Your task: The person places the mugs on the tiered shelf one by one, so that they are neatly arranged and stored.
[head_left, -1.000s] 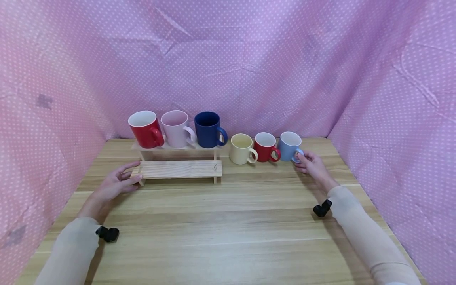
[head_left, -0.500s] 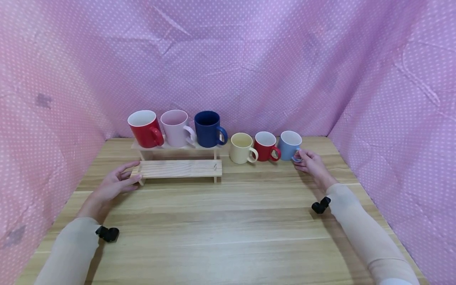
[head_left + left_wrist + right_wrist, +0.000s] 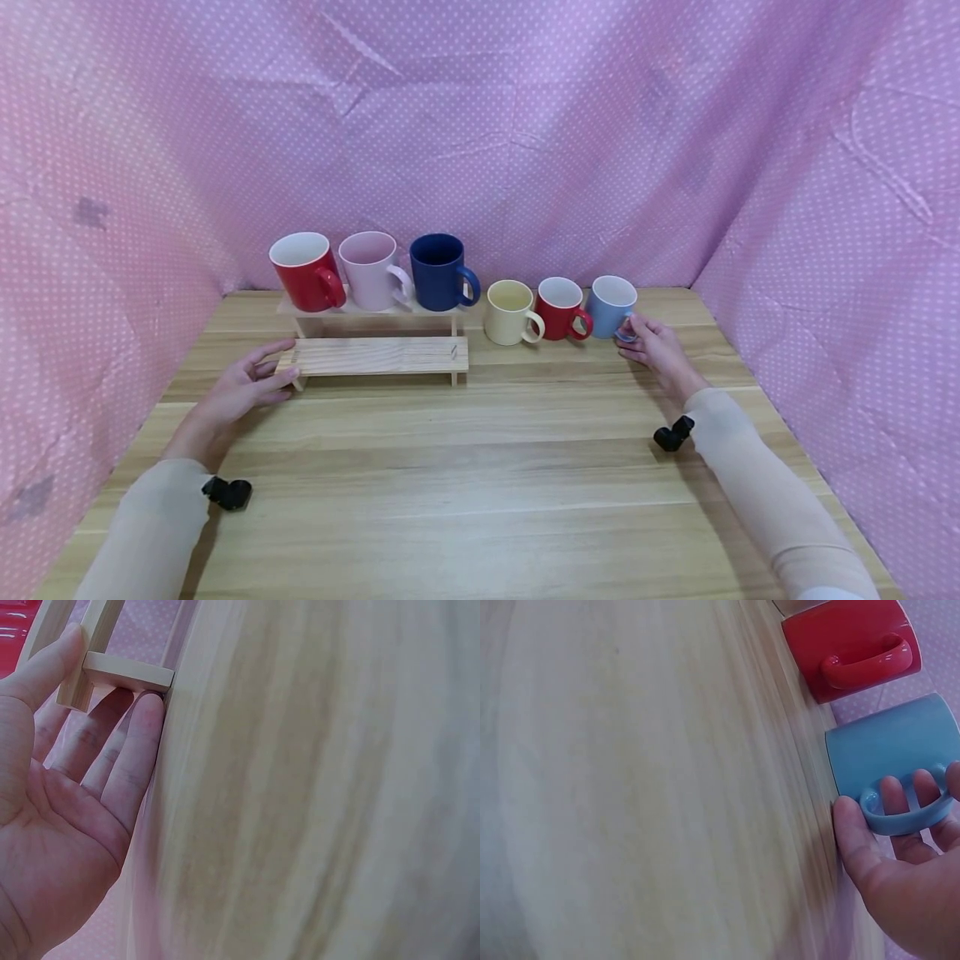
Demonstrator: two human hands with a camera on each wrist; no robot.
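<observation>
Right hand (image 3: 656, 346) edging slightly inward at the light-blue mug (image 3: 607, 312)

Over my feeds, I'm hooking its fingers (image 3: 894, 796) through the handle (image 3: 905, 823), grasping it, while the mug is standing on the table (image 3: 480, 500), just beside a red mug (image 3: 553, 322). With the left hand (image 3: 238, 390) I'm gripping the wooden rack (image 3: 375, 357) at its left end; three mugs (image 3: 367, 282) are standing on its upper tier (image 3: 288, 309).

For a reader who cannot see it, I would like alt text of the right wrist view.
A person's right hand grips a light blue mug by its handle at the right of the tilted picture. Higher up is a red mug, untouched; a wooden tabletop fills the left, with pink dotted cloth behind.
</observation>
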